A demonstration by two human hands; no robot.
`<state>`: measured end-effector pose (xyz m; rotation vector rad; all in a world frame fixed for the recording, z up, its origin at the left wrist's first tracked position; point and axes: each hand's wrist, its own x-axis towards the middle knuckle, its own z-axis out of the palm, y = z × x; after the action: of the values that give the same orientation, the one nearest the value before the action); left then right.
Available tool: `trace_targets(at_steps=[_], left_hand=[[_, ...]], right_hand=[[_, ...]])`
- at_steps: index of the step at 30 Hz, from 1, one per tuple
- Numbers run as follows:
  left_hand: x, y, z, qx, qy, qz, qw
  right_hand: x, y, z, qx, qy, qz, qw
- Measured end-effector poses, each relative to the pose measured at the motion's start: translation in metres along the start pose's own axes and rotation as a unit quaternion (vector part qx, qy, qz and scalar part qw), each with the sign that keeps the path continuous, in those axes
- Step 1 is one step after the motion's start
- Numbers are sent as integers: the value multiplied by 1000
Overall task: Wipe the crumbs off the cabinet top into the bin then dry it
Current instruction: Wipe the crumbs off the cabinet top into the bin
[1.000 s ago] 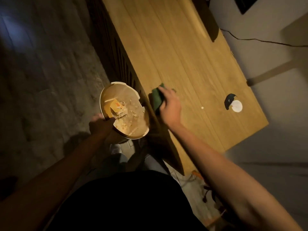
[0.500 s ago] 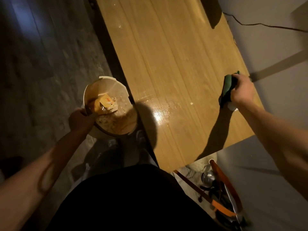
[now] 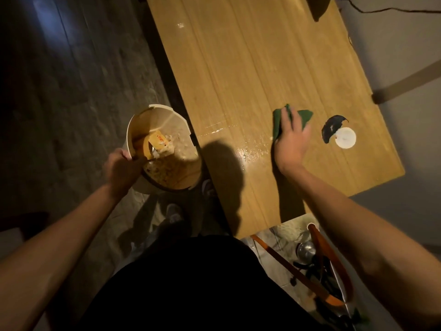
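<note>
Now right hand (image 3: 290, 142) flat, fingers straight on crumpled green cloth (image 3: 279, 120); left hand (image 3: 121, 168) fingers gripping bin (image 3: 164, 111) rim.

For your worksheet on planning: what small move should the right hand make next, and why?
Probably sweep the cloth left toward the bin. The right hand presses it flat on the cabinet top, and the left hand holds the bin at the edge.

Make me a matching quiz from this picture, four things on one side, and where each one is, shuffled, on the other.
Things:
1. green cloth
2. bin
3. white disc
4. orange-handled bag

Places:
A. on the floor past the cabinet's end
B. under the right hand
C. held at the rim by the left hand
D. on the cabinet top, beside a dark patch

Pairs: 1-B, 2-C, 3-D, 4-A
</note>
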<state>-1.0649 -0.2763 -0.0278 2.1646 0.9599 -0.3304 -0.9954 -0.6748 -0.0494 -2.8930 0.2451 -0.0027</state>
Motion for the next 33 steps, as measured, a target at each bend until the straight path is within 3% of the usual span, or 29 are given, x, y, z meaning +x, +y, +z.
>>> trace_targets(at_steps=[8, 11, 12, 14, 18, 20, 27, 33], left_hand=[[-17, -9, -1, -10, -7, 3, 1000], [-19, -11, -9, -5, 0, 27, 1000], [-18, -12, -11, -5, 2, 31, 1000], [-14, -18, -15, -10, 9, 33, 999], [-8, -26, -12, -6, 4, 38, 999], [-7, -23, -6, 2, -1, 32, 999], [0, -22, 8, 26, -27, 1, 999], [4, -18, 10, 18, -7, -26, 999]], right_hand=[[-91, -178, 36, 109, -42, -124, 985], [-119, -228, 51, 109, -158, -228, 955], [-128, -236, 54, 119, -192, -223, 948], [-132, -237, 54, 166, -180, -175, 954], [-100, -204, 21, 261, -155, -98, 948], [-71, -172, -3, 278, -97, -64, 953], [50, -8, -67, 186, 56, 129, 972], [101, 78, -60, 107, -9, 187, 977]])
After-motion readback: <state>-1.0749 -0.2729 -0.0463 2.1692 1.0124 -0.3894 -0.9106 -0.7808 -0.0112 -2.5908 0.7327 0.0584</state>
